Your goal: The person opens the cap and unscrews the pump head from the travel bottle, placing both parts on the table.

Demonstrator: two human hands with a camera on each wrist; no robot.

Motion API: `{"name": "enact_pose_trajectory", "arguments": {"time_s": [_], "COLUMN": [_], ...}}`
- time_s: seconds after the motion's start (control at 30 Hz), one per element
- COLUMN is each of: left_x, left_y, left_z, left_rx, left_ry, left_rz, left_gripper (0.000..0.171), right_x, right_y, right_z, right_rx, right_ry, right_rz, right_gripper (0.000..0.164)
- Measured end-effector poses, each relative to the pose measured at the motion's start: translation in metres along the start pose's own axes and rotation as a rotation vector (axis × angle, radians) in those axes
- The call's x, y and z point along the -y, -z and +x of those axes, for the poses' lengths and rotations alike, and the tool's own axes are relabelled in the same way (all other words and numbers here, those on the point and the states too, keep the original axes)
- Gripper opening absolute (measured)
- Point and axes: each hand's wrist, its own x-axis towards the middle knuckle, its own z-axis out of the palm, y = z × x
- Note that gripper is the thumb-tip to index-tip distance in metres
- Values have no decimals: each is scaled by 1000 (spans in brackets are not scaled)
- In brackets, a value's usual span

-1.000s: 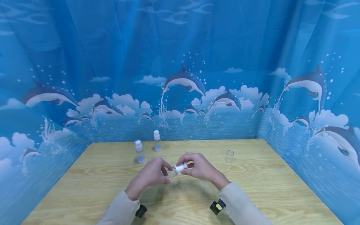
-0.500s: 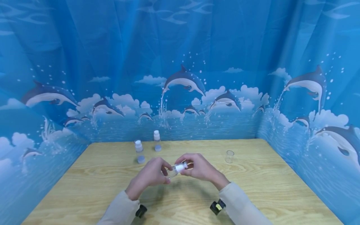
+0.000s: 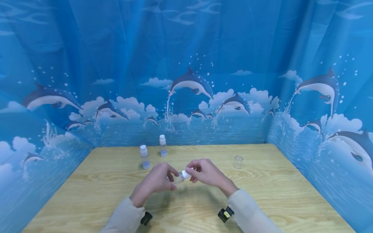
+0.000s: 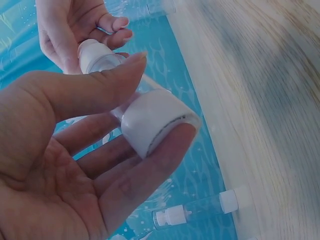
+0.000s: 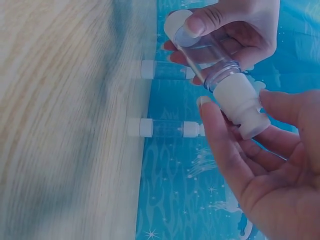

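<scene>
A clear pump bottle (image 5: 212,52) with a white pump collar (image 5: 237,95) and white base (image 4: 157,117) is held tilted above the table between both hands. My left hand (image 3: 158,178) grips its lower body, thumb on the side and a finger under the base in the left wrist view. At the other end, my right hand (image 3: 207,174) has its thumb and fingers round the white pump head (image 5: 254,124). In the head view, the right fingers partly cover that head.
Two similar pump bottles stand at the back left, one nearer (image 3: 144,152) and one farther (image 3: 162,141). A clear cylindrical cap (image 3: 237,162) stands at the back right of the wooden table (image 3: 262,194). Behind hangs a blue dolphin-print curtain (image 3: 244,48).
My right thumb and fingers have shifted round the pump head, with the thumb now across its top side. My left hand and the bottle have stayed in place.
</scene>
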Motion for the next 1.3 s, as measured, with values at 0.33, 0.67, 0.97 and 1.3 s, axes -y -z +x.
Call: {"name": "enact_pose_trajectory", "arguments": {"time_s": [0.33,0.67,0.97,1.3], "left_x": [0,0,1,0], "left_y": [0,0,0,-1], "left_z": [0,-1,0,1], "left_rx": [2,1,-5,-3], "left_ry": [-8,-4,-4,12], "left_rz": [5,5,1,3], "left_gripper": [40,41,40,40], "right_x": [2,2,3,2], "right_y": [0,-1,-2,-3], "right_z": [0,0,0,0], "right_rx": [-14,-24,-27,-2], "right_ry": [11,63,80,67], "right_rz": [-87,-87,-78,-56], "right_gripper": [18,21,24,30]}}
